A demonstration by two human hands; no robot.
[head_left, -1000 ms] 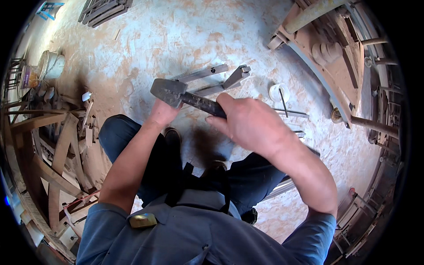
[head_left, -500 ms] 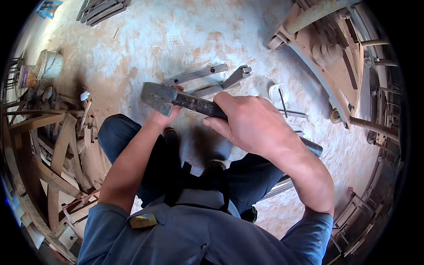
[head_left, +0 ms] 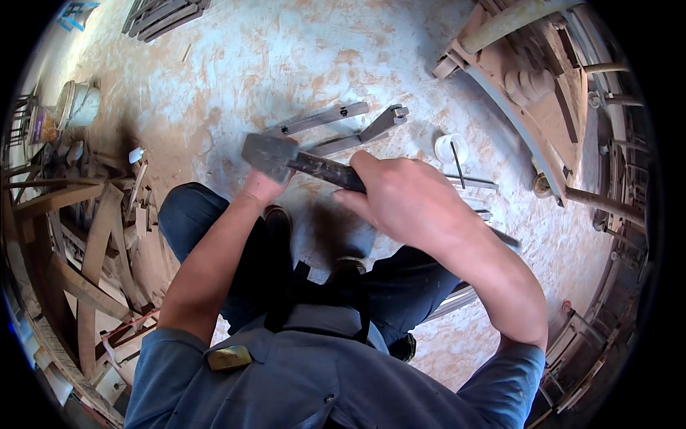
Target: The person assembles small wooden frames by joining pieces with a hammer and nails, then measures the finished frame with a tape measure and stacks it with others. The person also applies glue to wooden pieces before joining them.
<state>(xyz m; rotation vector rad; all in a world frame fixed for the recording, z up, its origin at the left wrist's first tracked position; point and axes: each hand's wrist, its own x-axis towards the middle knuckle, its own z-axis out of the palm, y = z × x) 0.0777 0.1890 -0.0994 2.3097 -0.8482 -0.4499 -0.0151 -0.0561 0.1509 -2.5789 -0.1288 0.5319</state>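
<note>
My right hand (head_left: 404, 196) is closed round the dark handle of a hammer (head_left: 323, 169). Its heavy grey head, slightly blurred, hangs to the left, over my left hand (head_left: 266, 186). Only the wrist and part of that hand show; its fingers are hidden behind the head, so I cannot see whether they grip anything. Just beyond lie a straight grey-brown wooden bar (head_left: 321, 119) with dark slots and a second, joined wooden piece (head_left: 379, 125) whose short arm angles up. The near ends of both are partly covered by the hammer.
A white round tub (head_left: 451, 149) with a dark stick in it stands right of the wood. Stacked timber (head_left: 96, 243) crowds the left, near a pale bucket (head_left: 84, 106). A large curved wooden frame (head_left: 511, 114) is at the far right; dark bars (head_left: 166, 16) lie at the back.
The hammer head has shifted a little to the right, and the handle's rear end has tipped. My right forearm has moved slightly right. The wooden pieces look unmoved.
</note>
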